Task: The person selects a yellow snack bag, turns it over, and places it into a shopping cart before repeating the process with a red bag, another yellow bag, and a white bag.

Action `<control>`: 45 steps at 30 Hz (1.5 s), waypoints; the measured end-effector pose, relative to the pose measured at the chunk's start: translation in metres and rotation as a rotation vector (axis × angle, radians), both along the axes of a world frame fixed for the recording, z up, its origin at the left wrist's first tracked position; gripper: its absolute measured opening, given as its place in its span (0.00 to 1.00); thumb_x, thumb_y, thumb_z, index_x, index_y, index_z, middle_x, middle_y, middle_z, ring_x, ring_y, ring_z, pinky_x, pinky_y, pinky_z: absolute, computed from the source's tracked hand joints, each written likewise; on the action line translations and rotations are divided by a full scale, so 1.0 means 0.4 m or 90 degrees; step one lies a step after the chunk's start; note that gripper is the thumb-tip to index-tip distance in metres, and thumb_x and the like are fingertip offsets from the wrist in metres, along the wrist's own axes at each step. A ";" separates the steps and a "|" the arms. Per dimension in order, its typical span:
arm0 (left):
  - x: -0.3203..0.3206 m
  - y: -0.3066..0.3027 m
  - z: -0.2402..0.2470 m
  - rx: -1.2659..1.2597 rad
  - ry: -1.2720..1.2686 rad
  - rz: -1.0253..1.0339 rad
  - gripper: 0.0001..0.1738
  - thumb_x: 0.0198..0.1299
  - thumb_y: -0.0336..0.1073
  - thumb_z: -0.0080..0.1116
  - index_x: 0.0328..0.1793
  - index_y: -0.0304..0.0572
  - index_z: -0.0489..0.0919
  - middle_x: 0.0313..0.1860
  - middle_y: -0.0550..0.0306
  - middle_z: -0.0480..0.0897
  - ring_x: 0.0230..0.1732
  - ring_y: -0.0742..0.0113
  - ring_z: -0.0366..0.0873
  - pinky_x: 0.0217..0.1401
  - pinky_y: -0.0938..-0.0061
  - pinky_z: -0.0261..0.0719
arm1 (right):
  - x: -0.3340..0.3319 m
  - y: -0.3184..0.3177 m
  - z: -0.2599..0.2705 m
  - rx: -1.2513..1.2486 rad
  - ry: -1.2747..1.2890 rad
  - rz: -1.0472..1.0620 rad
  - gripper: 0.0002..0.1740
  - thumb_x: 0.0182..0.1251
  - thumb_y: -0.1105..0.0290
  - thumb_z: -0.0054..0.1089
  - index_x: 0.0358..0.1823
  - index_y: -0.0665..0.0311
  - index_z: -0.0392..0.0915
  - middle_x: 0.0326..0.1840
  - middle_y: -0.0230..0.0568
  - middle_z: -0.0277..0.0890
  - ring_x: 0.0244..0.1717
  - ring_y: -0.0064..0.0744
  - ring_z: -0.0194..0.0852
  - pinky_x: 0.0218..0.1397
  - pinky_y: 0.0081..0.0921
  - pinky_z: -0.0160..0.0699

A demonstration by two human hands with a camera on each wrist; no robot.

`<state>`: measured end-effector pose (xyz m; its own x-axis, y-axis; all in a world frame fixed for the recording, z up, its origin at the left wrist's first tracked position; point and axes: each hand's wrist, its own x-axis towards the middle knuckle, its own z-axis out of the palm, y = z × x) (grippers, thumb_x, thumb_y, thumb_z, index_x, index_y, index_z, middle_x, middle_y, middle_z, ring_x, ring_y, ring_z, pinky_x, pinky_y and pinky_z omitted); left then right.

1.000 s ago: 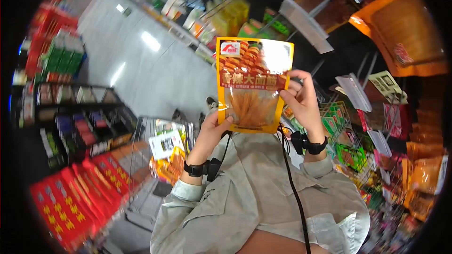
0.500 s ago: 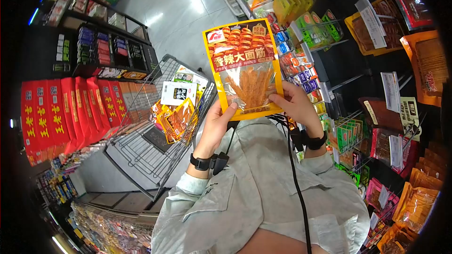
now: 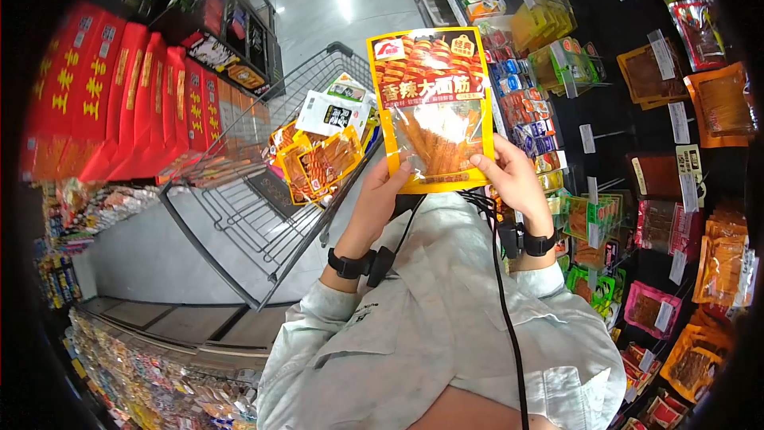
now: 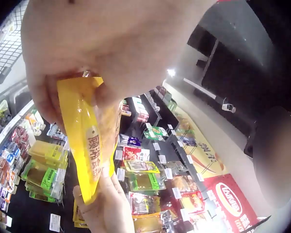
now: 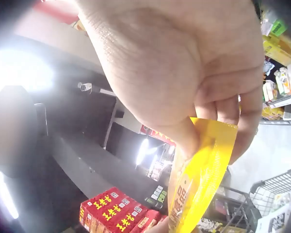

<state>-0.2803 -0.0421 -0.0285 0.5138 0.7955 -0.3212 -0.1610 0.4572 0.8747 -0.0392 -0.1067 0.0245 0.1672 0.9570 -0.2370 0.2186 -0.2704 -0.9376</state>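
Note:
A yellow-edged snack pouch [image 3: 434, 103] with a clear window showing orange-brown gluten strips is held upright in front of the body, its printed front facing the head camera. My left hand [image 3: 382, 191] pinches the lower left corner, thumb on the front. At the lower right edge my right hand [image 3: 513, 179] pinches it the same way. The left wrist view catches the pouch [image 4: 80, 136] edge-on, with the right hand [image 4: 109, 208] at its far side. In the right wrist view, thumb and fingers clasp the yellow edge [image 5: 208, 155].
To the left stands a wire shopping cart [image 3: 341, 48] with a white packet [image 3: 338, 115] and orange packets [image 3: 306, 171] inside. Red boxes [image 3: 119, 95] line up beyond it. Hanging snack packets [image 3: 720, 107] and price tags [image 3: 660, 56] fill the rack at right.
The right hand has slid from the pouch's middle right edge to its lower right. The pouch stays gripped by both hands. The head view has turned, bringing the cart more into view.

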 end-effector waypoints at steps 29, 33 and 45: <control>-0.395 -0.180 -0.022 -0.301 -0.299 0.335 0.24 0.75 0.35 0.53 0.73 0.32 0.70 0.67 0.49 0.80 0.65 0.58 0.81 0.71 0.63 0.78 | -0.437 0.146 -0.070 -0.017 -0.054 0.330 0.26 0.71 0.70 0.66 0.68 0.63 0.71 0.56 0.42 0.83 0.50 0.33 0.83 0.54 0.30 0.82; -0.375 -0.136 -0.045 -0.266 -0.217 0.326 0.26 0.73 0.35 0.55 0.74 0.32 0.69 0.68 0.49 0.79 0.66 0.59 0.80 0.71 0.64 0.78 | -0.382 0.192 -0.092 -0.115 0.025 0.370 0.28 0.72 0.71 0.66 0.71 0.61 0.68 0.49 0.37 0.82 0.39 0.21 0.78 0.44 0.23 0.80; -0.181 0.118 0.033 -0.199 -0.024 0.324 0.26 0.77 0.35 0.51 0.78 0.44 0.65 0.72 0.52 0.75 0.69 0.59 0.77 0.65 0.62 0.81 | -0.161 0.440 -0.169 -0.028 0.042 0.324 0.21 0.71 0.67 0.67 0.63 0.63 0.78 0.50 0.40 0.83 0.35 0.21 0.74 0.40 0.21 0.76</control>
